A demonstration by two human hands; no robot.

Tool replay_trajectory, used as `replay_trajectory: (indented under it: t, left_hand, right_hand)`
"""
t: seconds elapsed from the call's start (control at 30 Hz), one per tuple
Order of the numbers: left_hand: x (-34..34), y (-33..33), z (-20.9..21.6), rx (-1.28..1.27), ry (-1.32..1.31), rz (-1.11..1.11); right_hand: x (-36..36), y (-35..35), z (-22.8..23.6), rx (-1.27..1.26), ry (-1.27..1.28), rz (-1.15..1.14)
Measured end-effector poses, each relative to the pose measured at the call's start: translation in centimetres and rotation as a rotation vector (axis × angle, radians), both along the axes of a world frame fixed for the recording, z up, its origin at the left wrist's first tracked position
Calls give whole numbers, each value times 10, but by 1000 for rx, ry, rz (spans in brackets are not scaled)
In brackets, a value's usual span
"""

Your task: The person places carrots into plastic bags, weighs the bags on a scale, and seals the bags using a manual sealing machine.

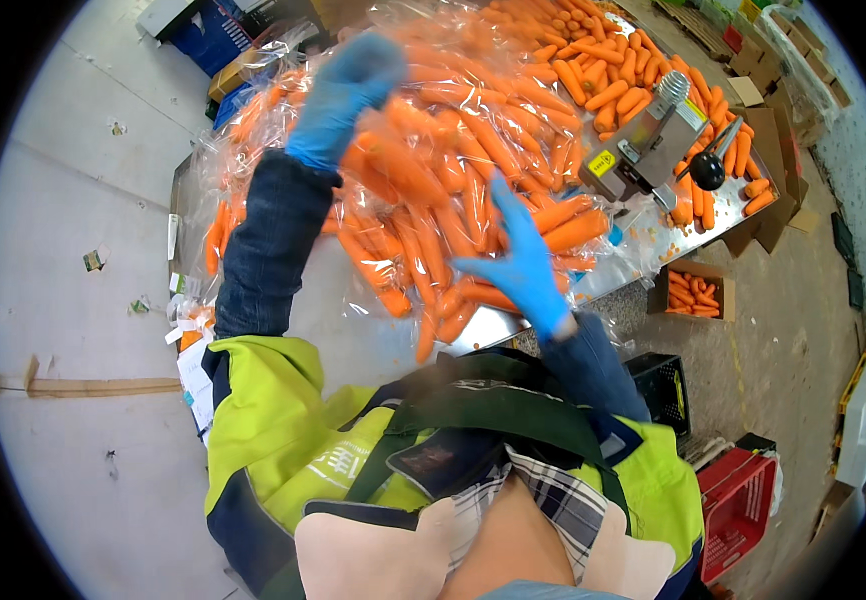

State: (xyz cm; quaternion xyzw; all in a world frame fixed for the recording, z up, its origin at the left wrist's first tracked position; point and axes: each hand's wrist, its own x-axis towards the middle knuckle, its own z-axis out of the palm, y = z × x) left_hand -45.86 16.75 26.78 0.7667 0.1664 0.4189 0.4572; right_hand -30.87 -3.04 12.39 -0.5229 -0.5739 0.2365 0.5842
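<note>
My left hand [353,95], in a blue glove, is raised over the far left of the metal table, closed and blurred by motion. Its fingers grip the top of a clear plastic bag of carrots [393,165], also smeared. My right hand [525,262], gloved in blue too, is open beside the bagged carrots, thumb and fingers spread apart. Several more clear bags of carrots [493,135] lie heaped beneath and beyond my hands. Whether the right fingertips touch the plastic, I cannot tell.
A metal bag-closing device [643,150] with a black knob stands on the table's right side. Loose carrots [603,75] are piled behind it. Right of the table are a cardboard box of carrots [695,292], a black crate [661,390] and a red crate [738,505].
</note>
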Motion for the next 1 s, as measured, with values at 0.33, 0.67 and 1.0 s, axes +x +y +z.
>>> replay_trajectory:
  t: [0.33,0.67,1.0]
  left_hand:
    - [118,-117,-40,781,380,42]
    - [244,-190,-107,1056,684,301]
    - [204,-68,-140,-680,-20,-53]
  right_hand:
    - [22,21,-74,36,1085,61]
    - [95,-11,-91,-2,1026,-438]
    - [98,13,-51,53,157,-803]
